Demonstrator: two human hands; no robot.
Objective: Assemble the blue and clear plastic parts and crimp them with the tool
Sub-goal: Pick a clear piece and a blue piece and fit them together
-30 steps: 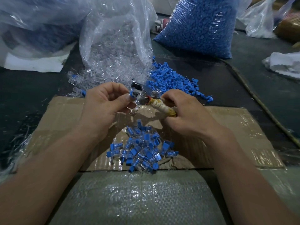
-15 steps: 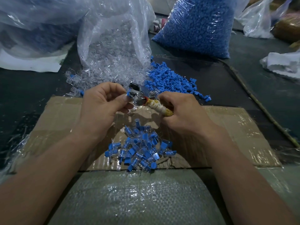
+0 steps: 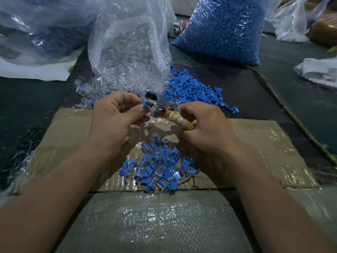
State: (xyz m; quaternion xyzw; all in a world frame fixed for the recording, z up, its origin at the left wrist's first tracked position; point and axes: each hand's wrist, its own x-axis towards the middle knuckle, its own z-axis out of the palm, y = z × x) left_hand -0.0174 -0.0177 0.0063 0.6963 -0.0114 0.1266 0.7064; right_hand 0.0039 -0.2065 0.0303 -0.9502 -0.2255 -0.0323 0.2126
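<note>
Blue-and-clear part [image 3: 145, 105], pinched by the left hand [image 3: 116, 115], sat in the crimping tool [image 3: 160, 108]; the right hand [image 3: 206, 128] gripped its handle. Crimping step; squeezing probably followed.

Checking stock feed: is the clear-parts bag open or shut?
Open. The bag lies with its mouth wide, and clear parts spill out of it onto the table.
</note>
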